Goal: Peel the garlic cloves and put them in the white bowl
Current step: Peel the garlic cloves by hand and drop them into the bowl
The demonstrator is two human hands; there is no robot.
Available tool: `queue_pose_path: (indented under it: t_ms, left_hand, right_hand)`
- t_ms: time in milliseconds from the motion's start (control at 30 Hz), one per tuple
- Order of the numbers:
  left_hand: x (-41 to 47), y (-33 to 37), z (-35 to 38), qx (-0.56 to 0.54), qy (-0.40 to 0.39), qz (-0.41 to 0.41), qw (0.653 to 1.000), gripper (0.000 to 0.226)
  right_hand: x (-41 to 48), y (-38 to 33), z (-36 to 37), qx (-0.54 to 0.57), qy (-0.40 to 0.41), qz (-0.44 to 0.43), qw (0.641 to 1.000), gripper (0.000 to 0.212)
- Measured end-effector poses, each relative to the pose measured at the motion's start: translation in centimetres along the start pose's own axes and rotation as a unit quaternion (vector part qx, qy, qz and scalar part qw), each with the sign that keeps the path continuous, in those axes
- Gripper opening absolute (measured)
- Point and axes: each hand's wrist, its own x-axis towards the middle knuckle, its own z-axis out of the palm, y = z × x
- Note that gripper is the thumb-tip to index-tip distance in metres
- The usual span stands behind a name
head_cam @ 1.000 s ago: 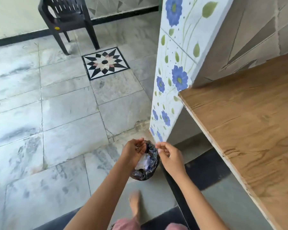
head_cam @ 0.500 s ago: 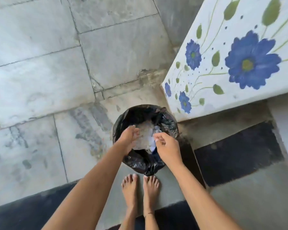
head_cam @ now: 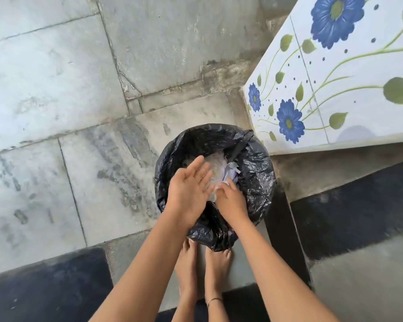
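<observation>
Both my hands hang over a bin lined with a black plastic bag [head_cam: 254, 173] on the floor. My left hand [head_cam: 189, 189] is flat, palm turned up, fingers straight, above the bin's near left side. My right hand [head_cam: 230, 201] lies just right of it, fingers pointing down and brushing the left palm. White papery scraps and crumpled paper [head_cam: 219, 170] lie inside the bag. No garlic cloves and no white bowl are in view.
A white tiled counter side painted with blue flowers [head_cam: 323, 89] rises right of the bin. Grey marble floor [head_cam: 56, 89] spreads to the left. Dark mats [head_cam: 45, 287] lie by my bare feet [head_cam: 203, 270], which stand just behind the bin.
The view has tipped down and closed in on the bin. My left hand has flattened out with its palm up, and my right hand has moved against it over the bag.
</observation>
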Motion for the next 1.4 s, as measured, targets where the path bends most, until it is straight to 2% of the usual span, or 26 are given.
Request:
queue_pose_path:
  t_ms: [67,133,167,233,300,333,433,567,633,733,800,967,1133,1267,1400]
  left_hand:
    - [0.8,0.5,-0.3,0.023,0.06,-0.013,0.998,0.046]
    - [1.2,0.5,0.9,0.045,0.102,-0.043,0.993,0.041]
    - [1.2,0.5,1.7,0.044,0.101,-0.053,0.993,0.043]
    - [1.0,1.0,2.9,0.035,0.049,-0.028,0.998,0.046]
    - [0.0,1.9,2.8,0.021,-0.017,0.005,1.0,0.046]
    - [-0.3,2.3,2.3,0.027,-0.019,0.015,0.999,0.046]
    - [-2.0,2.9,0.9,0.129,0.057,0.026,0.99,0.043]
    - [-7.8,4.1,2.9,0.272,0.082,0.076,0.956,0.028]
    - [-12.3,5.0,4.3,0.379,0.096,0.143,0.909,0.026]
    - [-21.1,6.8,7.4,0.547,0.117,0.241,0.793,0.033]
    - [-28.1,7.9,10.0,0.601,0.111,0.29,0.736,0.036]
    - [-44.6,8.7,15.3,0.641,0.066,0.398,0.653,0.038]
    - [-55.6,6.8,18.8,0.618,-0.051,0.526,0.582,0.036]
    - [-61.2,2.9,22.1,0.621,-0.175,0.556,0.525,0.041]
    - [-64.0,-3.4,26.8,0.639,-0.283,0.554,0.453,0.045]
  right_hand:
    - [-0.6,-1.1,0.3,0.117,0.056,-0.054,0.99,0.038]
    - [-1.1,-2.3,1.4,0.229,-0.019,-0.101,0.968,0.041]
    - [-1.3,-2.2,2.2,0.247,-0.061,-0.097,0.962,0.04]
    - [-0.4,-1.2,2.3,0.222,-0.098,-0.027,0.97,0.038]
    - [-0.1,-1.1,0.8,0.134,-0.02,0.038,0.99,0.037]
    - [-0.3,-1.3,0.2,0.127,0.025,0.026,0.991,0.035]
    - [-2.5,-3.2,-1.4,0.157,0.045,-0.038,0.986,0.034]
    - [-7.3,-5.6,-4.6,0.075,0.095,-0.047,0.992,0.036]
    - [-10.9,-7.3,-7.1,0.001,0.105,-0.079,0.991,0.039]
    - [-18.2,-10.8,-11.9,-0.087,0.121,-0.118,0.982,0.04]
    - [-24.3,-13.3,-15.6,-0.108,0.152,-0.153,0.97,0.04]
    - [-40.5,-16.5,-23.4,-0.089,0.265,-0.247,0.928,0.039]
    - [-54.1,-14.6,-27.0,-0.028,0.398,-0.307,0.864,0.044]
    - [-62.4,-9.9,-27.9,0.012,0.52,-0.268,0.811,0.051]
    - [-68.9,-3.5,-29.2,0.026,0.616,-0.181,0.766,0.052]
